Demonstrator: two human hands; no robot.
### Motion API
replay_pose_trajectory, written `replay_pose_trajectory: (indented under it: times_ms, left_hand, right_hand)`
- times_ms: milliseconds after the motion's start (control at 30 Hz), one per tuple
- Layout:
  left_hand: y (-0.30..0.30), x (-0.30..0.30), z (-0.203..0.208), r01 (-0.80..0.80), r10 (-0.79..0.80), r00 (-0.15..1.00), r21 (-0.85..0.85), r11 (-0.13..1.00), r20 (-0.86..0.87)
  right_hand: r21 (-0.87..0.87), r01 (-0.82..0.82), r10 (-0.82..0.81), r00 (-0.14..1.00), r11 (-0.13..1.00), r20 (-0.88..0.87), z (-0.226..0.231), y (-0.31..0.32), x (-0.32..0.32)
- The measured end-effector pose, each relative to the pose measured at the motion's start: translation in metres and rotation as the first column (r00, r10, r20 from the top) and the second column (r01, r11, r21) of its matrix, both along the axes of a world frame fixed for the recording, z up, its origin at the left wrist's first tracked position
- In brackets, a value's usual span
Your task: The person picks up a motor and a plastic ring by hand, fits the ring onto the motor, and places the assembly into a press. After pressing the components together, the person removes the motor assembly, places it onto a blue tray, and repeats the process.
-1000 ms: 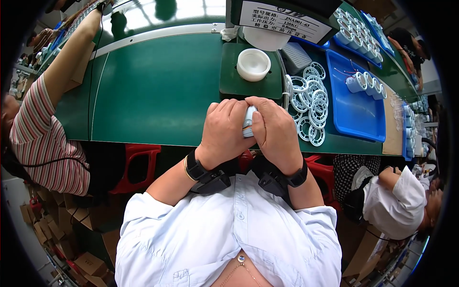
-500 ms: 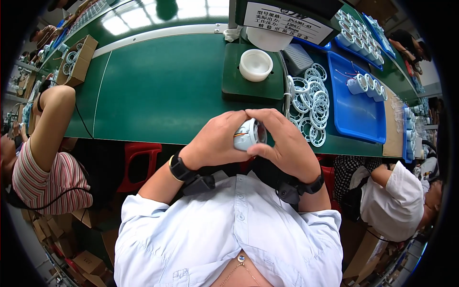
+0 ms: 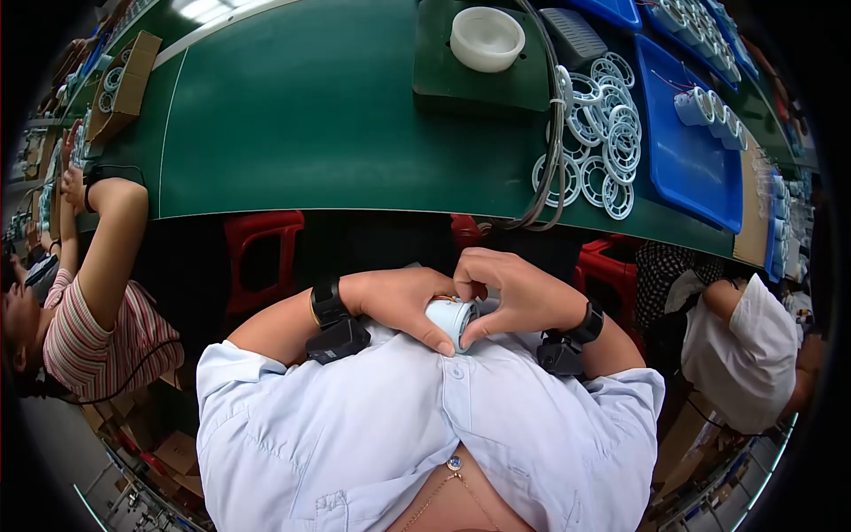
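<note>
Close against my shirt front, a light blue cylindrical housing (image 3: 448,323) with thin coloured wires is held between both hands. My left hand (image 3: 399,300) wraps round its left side, thumb along the lower edge. At its open right end, my right hand (image 3: 525,293) has thumb and bent fingers pressed to the rim. Fingers partly cover the housing, so its inside hardly shows. Beyond the hands, across the green table (image 3: 292,124), a white round cup (image 3: 487,40) sits on a dark green block (image 3: 436,82).
Pale blue slotted rings (image 3: 623,146) lie piled right of the block, beside grey cables (image 3: 555,146) hanging over the table edge. A blue tray (image 3: 687,191) holds several similar housings (image 3: 696,108). A cardboard box (image 3: 124,93) stands far left. People sit on both sides.
Both hands have drawn the housing back from the table edge to my chest. My right fingers have bent in at its open end. The view has shifted, so the table appears higher.
</note>
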State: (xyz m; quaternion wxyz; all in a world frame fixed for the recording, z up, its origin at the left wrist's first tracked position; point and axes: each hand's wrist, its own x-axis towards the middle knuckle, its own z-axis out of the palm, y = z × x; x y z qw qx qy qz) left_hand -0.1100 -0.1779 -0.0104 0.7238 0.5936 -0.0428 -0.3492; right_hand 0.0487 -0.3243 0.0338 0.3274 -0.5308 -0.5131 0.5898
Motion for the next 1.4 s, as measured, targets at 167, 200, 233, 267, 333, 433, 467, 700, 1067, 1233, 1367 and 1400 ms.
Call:
replay_pose_trajectory:
  times_ms: [167, 200, 233, 267, 333, 433, 467, 700, 1067, 1233, 1367, 1400]
  left_hand:
    - [-0.005, -0.007, -0.006, 0.02, -0.025, 0.997, -0.063, 0.998, -0.079]
    - [-0.007, -0.01, -0.007, 0.027, -0.035, 0.996, -0.087, 0.996, -0.086]
    - [-0.008, -0.011, -0.007, 0.034, -0.044, 0.995, -0.111, 0.993, -0.094]
    - [-0.009, -0.012, -0.006, 0.034, -0.044, 0.995, -0.112, 0.993, -0.094]
    - [-0.009, -0.013, -0.004, 0.033, -0.042, 0.998, -0.146, 0.989, -0.055]
    - [-0.008, -0.025, -0.013, -0.072, 0.052, 0.994, -0.211, 0.975, -0.097]
    - [-0.006, -0.032, -0.02, -0.171, 0.133, 0.978, -0.253, 0.952, -0.161]
    - [0.015, -0.01, -0.001, -0.408, 0.431, 0.885, -0.155, 0.9, 0.176]
    - [0.046, 0.051, 0.036, -0.785, 0.277, 0.575, 0.424, 0.451, 0.77]
    - [0.044, 0.058, 0.021, -0.875, 0.317, 0.463, 0.372, 0.309, 0.827]
    - [0.049, 0.051, 0.019, -0.919, 0.312, 0.372, 0.301, 0.253, 0.874]
    - [0.051, 0.046, 0.018, -0.947, 0.346, 0.303, 0.241, 0.211, 0.888]
  right_hand:
    - [0.041, -0.032, 0.031, 0.999, 0.999, 0.016, -0.003, -0.001, -0.006]
    - [0.051, -0.033, 0.033, 0.999, 0.998, 0.009, -0.003, -0.001, -0.009]
    - [0.061, -0.036, 0.035, 0.999, 0.997, 0.002, -0.003, -0.002, -0.012]
    - [0.072, -0.038, 0.038, 0.999, 0.997, -0.005, -0.004, -0.003, -0.014]
    - [0.089, -0.068, 0.069, 0.998, 0.994, -0.006, -0.005, -0.004, -0.016]
    - [0.132, -0.14, 0.141, 0.99, 0.981, -0.004, -0.006, -0.008, -0.013]
    - [0.079, -0.155, 0.157, 0.987, 0.985, -0.027, -0.006, -0.013, -0.01]
    - [0.061, 0.229, -0.213, 0.956, 0.971, -0.201, 0.021, -0.025, 0.039]
    - [0.645, 0.137, -0.658, 0.109, 0.752, 0.745, 0.015, -0.024, 0.128]
    - [0.712, 0.24, -0.751, 0.17, 0.66, 0.638, 0.027, -0.016, 0.107]
    - [0.64, 0.195, -0.659, 0.378, 0.743, 0.65, 0.04, 0.002, 0.077]
    - [0.58, 0.145, -0.576, 0.447, 0.801, 0.684, 0.041, 0.01, 0.068]
